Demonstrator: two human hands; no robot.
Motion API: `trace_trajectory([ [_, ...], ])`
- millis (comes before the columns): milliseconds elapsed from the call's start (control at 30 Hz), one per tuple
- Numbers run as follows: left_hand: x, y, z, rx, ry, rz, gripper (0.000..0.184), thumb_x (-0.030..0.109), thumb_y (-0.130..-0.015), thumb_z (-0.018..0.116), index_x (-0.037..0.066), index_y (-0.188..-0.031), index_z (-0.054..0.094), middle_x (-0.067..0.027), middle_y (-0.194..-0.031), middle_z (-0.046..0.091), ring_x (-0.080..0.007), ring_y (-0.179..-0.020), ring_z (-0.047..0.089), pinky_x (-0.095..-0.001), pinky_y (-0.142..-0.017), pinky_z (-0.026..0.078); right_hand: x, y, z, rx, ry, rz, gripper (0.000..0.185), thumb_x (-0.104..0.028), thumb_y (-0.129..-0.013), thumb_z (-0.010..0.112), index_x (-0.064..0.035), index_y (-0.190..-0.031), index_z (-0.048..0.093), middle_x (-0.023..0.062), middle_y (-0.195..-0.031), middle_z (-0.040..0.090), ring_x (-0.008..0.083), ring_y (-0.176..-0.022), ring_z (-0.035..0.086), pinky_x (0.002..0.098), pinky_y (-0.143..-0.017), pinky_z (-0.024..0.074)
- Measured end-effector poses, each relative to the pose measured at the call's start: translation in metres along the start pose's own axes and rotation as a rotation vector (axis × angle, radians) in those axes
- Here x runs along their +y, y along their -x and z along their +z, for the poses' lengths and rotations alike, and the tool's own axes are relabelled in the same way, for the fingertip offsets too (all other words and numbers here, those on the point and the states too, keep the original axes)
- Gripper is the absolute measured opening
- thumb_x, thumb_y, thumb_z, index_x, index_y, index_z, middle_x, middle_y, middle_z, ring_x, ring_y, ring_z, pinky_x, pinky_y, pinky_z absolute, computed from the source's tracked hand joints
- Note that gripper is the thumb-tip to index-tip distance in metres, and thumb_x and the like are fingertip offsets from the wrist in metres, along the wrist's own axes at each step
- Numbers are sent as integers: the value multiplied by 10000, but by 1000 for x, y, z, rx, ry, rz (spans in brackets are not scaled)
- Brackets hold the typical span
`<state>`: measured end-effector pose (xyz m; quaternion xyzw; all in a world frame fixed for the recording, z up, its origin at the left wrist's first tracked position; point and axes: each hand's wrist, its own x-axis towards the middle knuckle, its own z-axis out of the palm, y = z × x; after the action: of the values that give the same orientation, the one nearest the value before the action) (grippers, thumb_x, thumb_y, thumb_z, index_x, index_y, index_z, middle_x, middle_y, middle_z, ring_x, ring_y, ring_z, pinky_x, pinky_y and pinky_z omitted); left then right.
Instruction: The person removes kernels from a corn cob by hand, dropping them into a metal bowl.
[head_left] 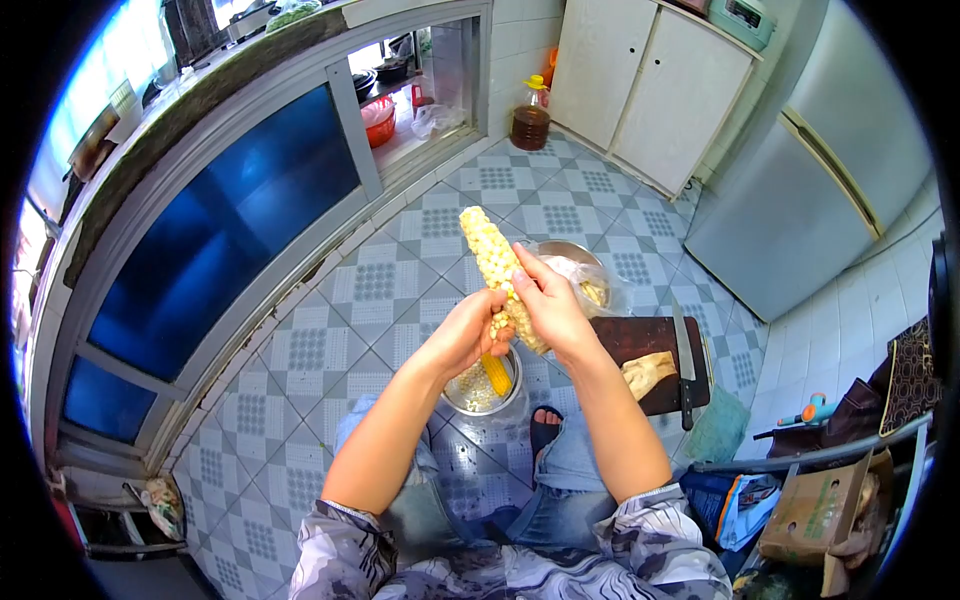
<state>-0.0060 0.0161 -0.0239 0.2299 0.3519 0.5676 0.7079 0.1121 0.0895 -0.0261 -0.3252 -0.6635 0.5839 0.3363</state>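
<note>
Pale corn cob (491,247) held aslant in midair, right hand (553,308) with fingers grasping it, left hand (468,328) with fingers curled around loose kernels (502,325) beside it, metal bowl (519,380) holding a yellow cob (495,373) below, knife (685,350) on cutting board (635,337) rightward.

The tiled floor (300,380)'s carrying a metal bowl (516,378), chopping board (650,335) to its right, yellow-capped jug (530,128) well beyond it!

A tiled floor (320,335) in patterned grey-blue is spreading below. Daylight is coming through a window (110,60) at upper left, over a long bench (200,98) with blue sliding doors (230,220). A pale cupboard (690,100) is standing at the back, and a fridge (765,200) on the right, near a white tiled wall (805,345).
</note>
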Motion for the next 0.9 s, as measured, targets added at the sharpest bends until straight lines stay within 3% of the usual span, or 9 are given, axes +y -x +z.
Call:
trace_trajectory([
  [67,-2,-3,-1,-5,-68,11,179,181,-903,401,32,-996,438,-26,-730,466,-88,-550,416,-226,-442,349,2,1,2,37,-21,-47,442,-187,-918,492,-8,-1314,415,149,-1132,521,211,-1042,515,290,-899,395],
  [267,-7,-2,-1,49,-255,109,195,213,-919,378,36,-978,433,-29,-727,464,-83,-533,407,-216,-426,338,5,2,5,83,178,-103,437,-188,-895,507,-33,-1299,443,170,-1121,521,264,-1037,533,319,-892,410],
  [467,-8,-1,1,85,-207,85,186,182,-904,343,35,-962,441,-31,-723,464,-83,-545,407,-218,-444,349,10,0,6,82,185,-139,432,-182,-889,508,-28,-1289,452,172,-1122,521,279,-1041,533,327,-895,410],
  [500,-7,-1,2,85,-208,85,186,182,-904,343,35,-962,441,-31,-723,464,-83,-545,407,-218,-444,349,8,0,6,82,184,-139,432,-182,-889,508,-28,-1289,452,172,-1122,521,279,-1041,533,327,-895,410],
  [567,-6,-1,4,100,-160,51,187,152,-887,325,32,-960,449,-36,-728,469,-86,-555,410,-223,-451,356,1,1,4,23,221,-38,425,-151,-935,464,-46,-1340,397,135,-1185,494,189,-1108,472,286,-945,369],
  [700,-9,-4,-2,59,-200,91,190,128,-873,331,24,-974,454,-44,-745,475,-95,-569,419,-231,-461,365,11,-6,1,31,46,8,420,-161,-942,454,-27,-1336,397,123,-1223,505,166,-1098,488,273,-927,384],
  [900,-3,-3,-1,-9,11,15,205,85,-854,360,7,-1020,450,-60,-780,494,-116,-603,453,-248,-490,392,7,-4,-3,27,5,10,461,-169,-928,487,-3,-1342,372,121,-1248,507,160,-1099,502,266,-912,403],
])
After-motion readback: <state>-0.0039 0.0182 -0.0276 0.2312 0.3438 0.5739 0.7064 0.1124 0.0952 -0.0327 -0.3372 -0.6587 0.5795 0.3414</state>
